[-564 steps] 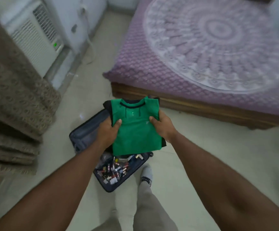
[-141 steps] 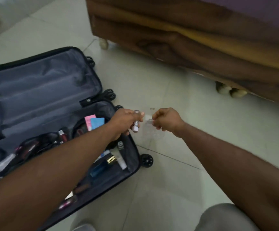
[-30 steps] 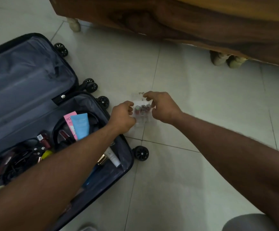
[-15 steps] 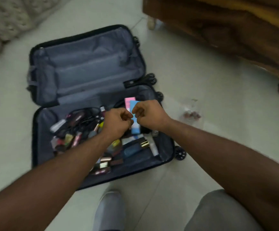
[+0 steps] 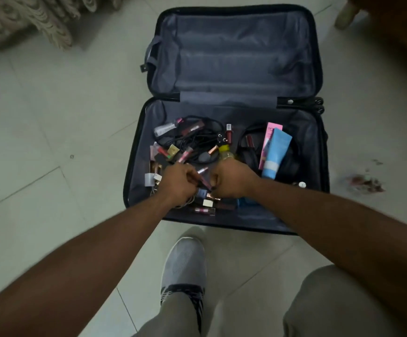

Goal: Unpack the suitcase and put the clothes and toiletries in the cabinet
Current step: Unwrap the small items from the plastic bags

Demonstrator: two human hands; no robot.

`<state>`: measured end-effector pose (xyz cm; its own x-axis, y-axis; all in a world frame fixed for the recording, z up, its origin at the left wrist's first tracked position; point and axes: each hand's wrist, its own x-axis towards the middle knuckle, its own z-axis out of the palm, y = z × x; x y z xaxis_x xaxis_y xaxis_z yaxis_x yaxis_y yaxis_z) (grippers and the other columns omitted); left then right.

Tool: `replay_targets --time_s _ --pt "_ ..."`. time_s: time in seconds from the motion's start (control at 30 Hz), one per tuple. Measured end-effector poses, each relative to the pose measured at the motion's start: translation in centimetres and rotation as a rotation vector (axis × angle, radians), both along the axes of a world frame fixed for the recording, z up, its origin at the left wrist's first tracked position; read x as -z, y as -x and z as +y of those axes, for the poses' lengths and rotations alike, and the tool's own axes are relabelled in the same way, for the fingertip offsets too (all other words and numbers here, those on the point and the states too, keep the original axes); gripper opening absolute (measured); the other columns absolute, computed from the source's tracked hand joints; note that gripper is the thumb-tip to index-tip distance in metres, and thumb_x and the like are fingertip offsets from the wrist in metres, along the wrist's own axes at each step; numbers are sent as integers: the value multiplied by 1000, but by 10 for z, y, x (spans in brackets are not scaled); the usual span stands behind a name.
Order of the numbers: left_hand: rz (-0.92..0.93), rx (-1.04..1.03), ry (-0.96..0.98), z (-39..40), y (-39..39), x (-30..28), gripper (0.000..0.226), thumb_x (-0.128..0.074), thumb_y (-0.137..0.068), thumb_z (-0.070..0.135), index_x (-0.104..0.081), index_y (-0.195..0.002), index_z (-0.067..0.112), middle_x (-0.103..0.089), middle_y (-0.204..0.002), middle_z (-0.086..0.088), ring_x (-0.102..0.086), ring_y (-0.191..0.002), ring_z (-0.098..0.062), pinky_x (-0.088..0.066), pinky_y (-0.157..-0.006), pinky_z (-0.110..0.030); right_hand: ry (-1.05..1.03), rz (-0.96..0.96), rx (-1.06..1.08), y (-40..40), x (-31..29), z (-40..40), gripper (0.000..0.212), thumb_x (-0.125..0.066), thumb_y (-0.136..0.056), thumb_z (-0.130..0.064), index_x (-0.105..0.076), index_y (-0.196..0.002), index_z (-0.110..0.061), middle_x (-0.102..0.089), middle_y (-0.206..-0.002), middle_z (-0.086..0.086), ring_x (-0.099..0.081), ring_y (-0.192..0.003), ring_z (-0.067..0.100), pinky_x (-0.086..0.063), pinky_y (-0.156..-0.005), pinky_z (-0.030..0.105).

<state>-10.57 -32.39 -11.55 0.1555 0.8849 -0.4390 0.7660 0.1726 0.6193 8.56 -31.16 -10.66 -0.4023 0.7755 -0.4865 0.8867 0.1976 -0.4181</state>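
Note:
The dark suitcase lies open on the floor, its grey-lined lid half bare. The near half holds several lipsticks, small bottles and black cables, plus a blue tube beside a pink box. Both hands are down in this pile. My left hand pinches a slim pink lipstick tube. My right hand is curled right next to it, fingers turned under; what it holds is hidden.
A clear plastic pouch with small reddish items lies on the tiles right of the suitcase. A bed leg stands at top right, patterned curtain at top left. My grey shoe sits just before the case.
Both hands left the clear pouch on the floor and moved into the suitcase's toiletry pile; the left now pinches a pink lipstick. My view swung left over the case.

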Motion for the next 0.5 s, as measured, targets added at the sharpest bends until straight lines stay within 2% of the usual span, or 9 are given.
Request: replay_targets --time_s 0.13,0.23,0.3,0.37,0.43,0.5 --pt "-18 -26 -58 -1 8 -2 41 -78 -71 -8 -69 -72 33 -73 -68 8 -72 -69 -9 -63 -74 -33 -50 -66 -21 11 7 -4 29 -80 -72 -47 -69 -81 -23 -68 -79 -4 -64 -74 18 -57 -62 33" --pt "-11 -93 -120 -2 17 -7 36 -79 -72 -6 -69 -74 29 -71 -66 6 -70 -66 -8 -62 -72 -31 -176 -24 33 18 12 0 21 -68 -90 -39 -67 -98 -20 -68 -91 1 -65 -85 24 -55 -67 34" --pt "-8 -119 -138 -4 21 -8 28 -80 -72 -5 -72 -79 21 -72 -68 4 -71 -68 -9 -62 -75 -33 -272 -19 14 23 14 7 25 -68 -91 -34 -65 -111 -20 -66 -105 3 -65 -93 26 -53 -75 35" --pt "-12 -139 -135 -6 24 -8 27 -82 -71 -4 -73 -80 20 -73 -70 4 -71 -69 -10 -63 -76 -34 -312 -90 -85 29 17 12 33 -68 -91 -34 -62 -121 -22 -59 -118 5 -65 -95 28 -54 -81 42" --pt "-26 -159 -109 -7 26 -7 32 -83 -72 -5 -70 -78 24 -73 -71 4 -71 -70 -10 -63 -76 -33 -324 -193 -157 36 21 12 32 -65 -95 -33 -62 -125 -22 -49 -126 7 -65 -93 29 -49 -74 40" --pt "-54 -173 -97 -8 28 -7 37 -83 -71 -7 -68 -76 26 -72 -72 2 -71 -70 -12 -64 -76 -34 -342 -253 -191 37 25 9 34 -66 -96 -36 -63 -125 -19 -45 -130 9 -63 -99 28 -39 -69 37"
